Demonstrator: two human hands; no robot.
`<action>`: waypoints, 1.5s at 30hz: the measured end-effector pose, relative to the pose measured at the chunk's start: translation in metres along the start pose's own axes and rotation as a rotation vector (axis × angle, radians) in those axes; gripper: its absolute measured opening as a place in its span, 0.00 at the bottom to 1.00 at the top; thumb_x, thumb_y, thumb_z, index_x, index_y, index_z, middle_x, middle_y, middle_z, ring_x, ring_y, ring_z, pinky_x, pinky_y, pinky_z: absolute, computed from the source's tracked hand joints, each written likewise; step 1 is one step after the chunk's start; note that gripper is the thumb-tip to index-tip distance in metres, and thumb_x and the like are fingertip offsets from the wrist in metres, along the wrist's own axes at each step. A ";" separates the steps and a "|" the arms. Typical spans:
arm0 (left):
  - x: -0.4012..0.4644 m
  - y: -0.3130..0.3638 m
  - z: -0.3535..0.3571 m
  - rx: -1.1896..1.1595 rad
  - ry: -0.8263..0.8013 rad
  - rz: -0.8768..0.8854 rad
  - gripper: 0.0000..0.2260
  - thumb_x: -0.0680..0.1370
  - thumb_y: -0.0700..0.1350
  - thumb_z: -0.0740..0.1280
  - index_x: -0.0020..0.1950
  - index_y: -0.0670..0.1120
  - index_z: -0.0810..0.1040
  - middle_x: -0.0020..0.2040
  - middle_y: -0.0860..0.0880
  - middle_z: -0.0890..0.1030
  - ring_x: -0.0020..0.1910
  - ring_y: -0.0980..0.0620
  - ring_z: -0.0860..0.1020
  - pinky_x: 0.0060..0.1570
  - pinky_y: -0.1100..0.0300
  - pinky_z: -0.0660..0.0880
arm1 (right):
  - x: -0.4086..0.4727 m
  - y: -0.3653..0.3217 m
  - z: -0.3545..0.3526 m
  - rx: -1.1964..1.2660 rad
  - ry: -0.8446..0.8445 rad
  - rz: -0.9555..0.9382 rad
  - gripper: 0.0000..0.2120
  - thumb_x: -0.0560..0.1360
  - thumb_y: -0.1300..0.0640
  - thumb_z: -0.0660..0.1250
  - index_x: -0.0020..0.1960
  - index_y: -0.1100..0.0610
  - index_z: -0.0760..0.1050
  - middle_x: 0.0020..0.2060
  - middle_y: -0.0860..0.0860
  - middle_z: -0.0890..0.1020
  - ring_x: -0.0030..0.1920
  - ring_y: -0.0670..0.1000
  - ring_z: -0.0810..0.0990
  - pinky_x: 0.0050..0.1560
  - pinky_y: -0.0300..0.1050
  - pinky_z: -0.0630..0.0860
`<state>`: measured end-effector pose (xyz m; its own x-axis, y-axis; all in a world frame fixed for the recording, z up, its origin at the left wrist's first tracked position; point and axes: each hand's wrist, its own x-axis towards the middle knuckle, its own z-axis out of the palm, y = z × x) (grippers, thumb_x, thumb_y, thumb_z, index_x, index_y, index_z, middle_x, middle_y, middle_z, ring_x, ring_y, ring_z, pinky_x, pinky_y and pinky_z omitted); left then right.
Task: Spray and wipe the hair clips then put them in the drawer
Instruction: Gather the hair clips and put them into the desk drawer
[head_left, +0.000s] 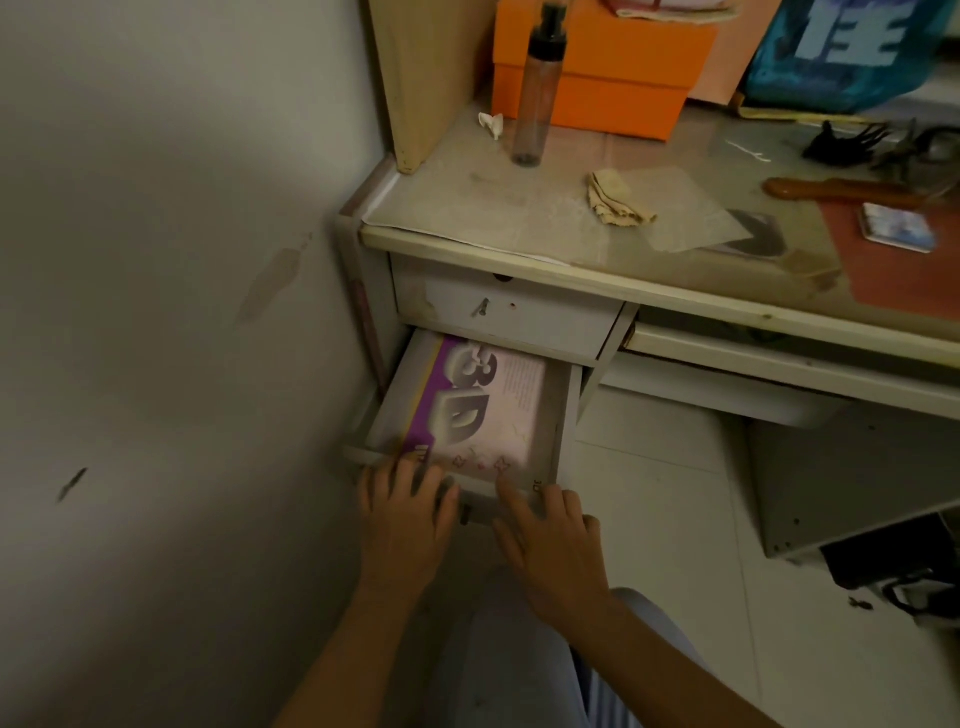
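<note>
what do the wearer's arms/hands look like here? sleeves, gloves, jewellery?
Left hand and right hand are bare: no gloves, and no rings, watch or bracelets visible. Both forearms are uncovered up to the frame edge, so no sleeves show. No markings visible.

Lower drawer (563, 415): pulled open, mouth clear from above; floor taken up by a purple-and-pink printed box (483, 410), narrow strips bare at either side. Front edge covered by left hand (405, 519) and right hand (550, 540) (fingers flat, nothing held). Upper drawer (504, 312): closed, overhanging the rear. Wall (156, 312) close on the left. Table (519, 208): open patch between spray bottle (537, 93) and crumpled cloth (618, 200).
</note>
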<state>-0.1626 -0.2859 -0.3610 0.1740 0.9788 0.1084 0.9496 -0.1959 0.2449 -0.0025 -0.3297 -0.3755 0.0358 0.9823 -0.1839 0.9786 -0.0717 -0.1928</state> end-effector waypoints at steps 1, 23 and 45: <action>-0.001 0.001 -0.001 -0.007 -0.006 -0.005 0.17 0.75 0.52 0.56 0.46 0.44 0.82 0.50 0.41 0.81 0.49 0.38 0.80 0.53 0.39 0.74 | 0.000 0.000 0.000 0.004 0.001 -0.001 0.26 0.81 0.39 0.45 0.77 0.41 0.47 0.66 0.52 0.66 0.65 0.53 0.64 0.60 0.46 0.64; 0.023 0.035 -0.010 0.059 0.003 0.134 0.25 0.76 0.54 0.53 0.69 0.47 0.74 0.70 0.39 0.70 0.67 0.37 0.71 0.62 0.34 0.66 | 0.024 0.024 -0.043 0.070 0.071 0.092 0.27 0.81 0.42 0.47 0.78 0.44 0.45 0.78 0.51 0.46 0.77 0.55 0.45 0.75 0.56 0.45; 0.117 0.191 -0.179 0.063 -0.116 0.423 0.27 0.82 0.55 0.43 0.69 0.46 0.74 0.70 0.39 0.70 0.67 0.37 0.71 0.63 0.36 0.66 | -0.003 0.080 -0.284 0.028 0.145 0.381 0.27 0.67 0.50 0.77 0.64 0.53 0.77 0.62 0.59 0.78 0.58 0.62 0.80 0.55 0.62 0.76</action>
<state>-0.0077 -0.2192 -0.1287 0.5756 0.8141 0.0764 0.8019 -0.5803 0.1422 0.1333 -0.2890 -0.1168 0.4245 0.8988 -0.1095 0.8842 -0.4375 -0.1634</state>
